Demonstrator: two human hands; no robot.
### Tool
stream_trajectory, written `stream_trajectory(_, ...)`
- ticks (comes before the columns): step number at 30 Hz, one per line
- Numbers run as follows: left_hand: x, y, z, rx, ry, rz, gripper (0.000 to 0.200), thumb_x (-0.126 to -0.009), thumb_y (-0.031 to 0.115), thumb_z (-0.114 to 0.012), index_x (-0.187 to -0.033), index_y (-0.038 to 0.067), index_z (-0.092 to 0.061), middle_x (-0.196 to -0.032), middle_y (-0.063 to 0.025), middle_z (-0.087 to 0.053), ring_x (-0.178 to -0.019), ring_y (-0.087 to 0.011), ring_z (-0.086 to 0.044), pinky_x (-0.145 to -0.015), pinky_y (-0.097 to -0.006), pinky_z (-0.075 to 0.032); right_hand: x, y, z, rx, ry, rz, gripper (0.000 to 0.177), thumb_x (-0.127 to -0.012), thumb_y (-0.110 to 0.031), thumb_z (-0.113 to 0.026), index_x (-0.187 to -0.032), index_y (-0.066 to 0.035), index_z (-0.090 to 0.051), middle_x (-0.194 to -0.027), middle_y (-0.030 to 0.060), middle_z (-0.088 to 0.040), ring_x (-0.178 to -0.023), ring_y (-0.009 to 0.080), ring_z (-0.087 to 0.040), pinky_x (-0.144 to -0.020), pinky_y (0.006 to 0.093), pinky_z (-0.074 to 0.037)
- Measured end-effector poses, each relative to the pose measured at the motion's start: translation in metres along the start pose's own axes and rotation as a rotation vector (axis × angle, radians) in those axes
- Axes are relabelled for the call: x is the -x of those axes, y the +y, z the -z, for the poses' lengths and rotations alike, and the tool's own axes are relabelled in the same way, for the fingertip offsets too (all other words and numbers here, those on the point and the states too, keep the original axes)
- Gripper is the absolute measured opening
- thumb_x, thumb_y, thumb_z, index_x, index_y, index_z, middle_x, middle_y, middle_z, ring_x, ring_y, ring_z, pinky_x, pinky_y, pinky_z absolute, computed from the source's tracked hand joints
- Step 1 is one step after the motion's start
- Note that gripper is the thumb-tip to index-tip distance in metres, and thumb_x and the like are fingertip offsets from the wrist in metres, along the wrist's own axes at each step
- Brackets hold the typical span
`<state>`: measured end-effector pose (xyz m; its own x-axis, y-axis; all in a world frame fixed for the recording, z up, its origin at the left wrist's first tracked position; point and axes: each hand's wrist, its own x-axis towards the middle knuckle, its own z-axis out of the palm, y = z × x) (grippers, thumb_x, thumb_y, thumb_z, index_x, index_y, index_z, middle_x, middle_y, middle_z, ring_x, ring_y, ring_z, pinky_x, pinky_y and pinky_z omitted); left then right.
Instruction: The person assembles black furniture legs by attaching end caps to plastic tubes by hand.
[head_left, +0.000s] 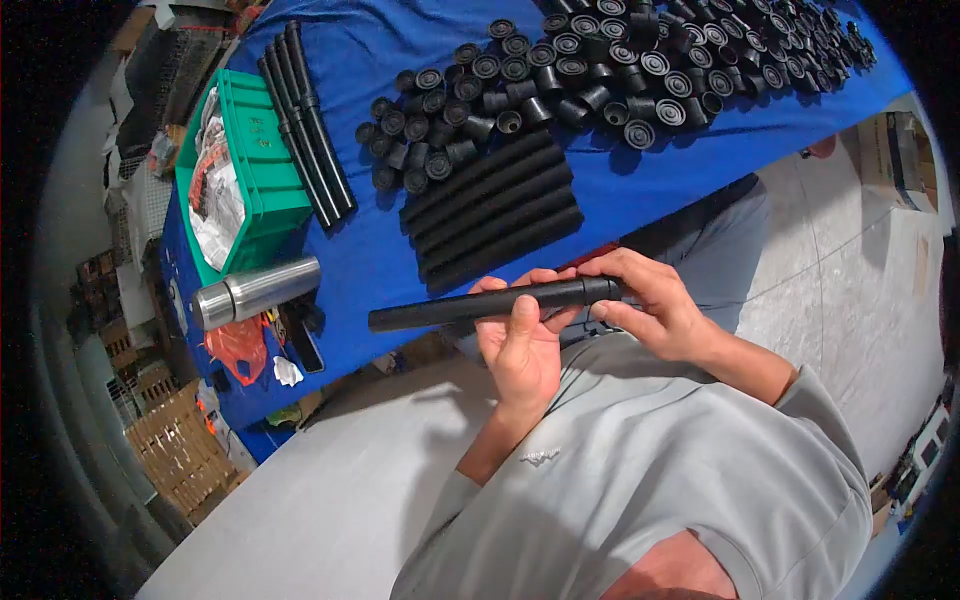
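Observation:
A black tube lies nearly level in front of my chest, just off the table's near edge. My left hand holds it from below, thumb across the near side and fingers behind. At its right end sits a wider black end cap, pinched between the thumb and fingers of my right hand. Beyond my hands, several black foam-like tubes lie side by side on the blue cloth. Many loose black caps are heaped behind them.
Several longer glossy black tubes lie beside a green crate holding crumpled plastic. A steel flask rests in front of the crate, near a red plastic bag and a phone-like dark object. Cardboard boxes stand at far right.

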<state>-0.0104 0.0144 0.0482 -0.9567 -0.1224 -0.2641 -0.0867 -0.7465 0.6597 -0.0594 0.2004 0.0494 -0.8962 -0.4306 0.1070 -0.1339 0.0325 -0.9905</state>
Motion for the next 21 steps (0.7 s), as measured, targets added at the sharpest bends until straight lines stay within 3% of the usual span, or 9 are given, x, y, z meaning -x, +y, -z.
stream_trajectory(13, 0.003, -0.005, -0.003, 0.000, 0.051, 0.002, 0.032, -0.104, 0.011, -0.059, -0.132, 0.019, -0.046, -0.127, -0.0218, -0.063, -0.120, -0.0394, -0.064, -0.094, -0.0512, -0.062, 0.000, 0.000, 0.003, 0.123, -0.012, 0.041, 0.037, -0.092, -0.012, -0.070, -0.126, 0.001, -0.063, -0.110, 0.0160, -0.069, -0.096, 0.0300, -0.067, -0.078, 0.0377, -0.054)
stream_trajectory(16, 0.002, -0.003, -0.007, 0.025, 0.062, 0.006, 0.031, -0.104, 0.011, -0.060, -0.131, 0.018, -0.048, -0.131, -0.0224, -0.062, -0.122, -0.0394, -0.063, -0.098, -0.0532, -0.059, -0.002, -0.005, 0.005, 0.066, -0.010, -0.021, 0.039, -0.091, -0.011, -0.074, -0.126, 0.002, -0.063, -0.110, 0.0135, -0.069, -0.096, 0.0224, -0.067, -0.074, 0.0355, -0.054)
stream_trajectory(19, -0.001, -0.002, -0.004, 0.051, 0.060, 0.032, 0.030, -0.103, 0.011, -0.061, -0.130, 0.016, -0.050, -0.135, -0.0228, -0.061, -0.125, -0.0392, -0.062, -0.103, -0.0543, -0.056, -0.005, -0.003, 0.002, -0.217, 0.066, -0.165, 0.039, -0.090, -0.011, -0.078, -0.124, 0.001, -0.064, -0.105, 0.0081, -0.069, -0.093, 0.0137, -0.066, -0.072, 0.0311, -0.054)
stream_trajectory(21, 0.000, -0.004, -0.003, -0.019, 0.006, 0.007, 0.032, -0.102, 0.011, -0.062, -0.131, 0.014, -0.051, -0.138, -0.0228, -0.060, -0.127, -0.0392, -0.061, -0.105, -0.0544, -0.054, -0.008, -0.003, 0.007, -0.225, -0.038, -0.271, 0.038, -0.089, -0.012, -0.080, -0.121, 0.001, -0.065, -0.099, 0.0043, -0.068, -0.091, 0.0104, -0.065, -0.072, 0.0286, -0.054)
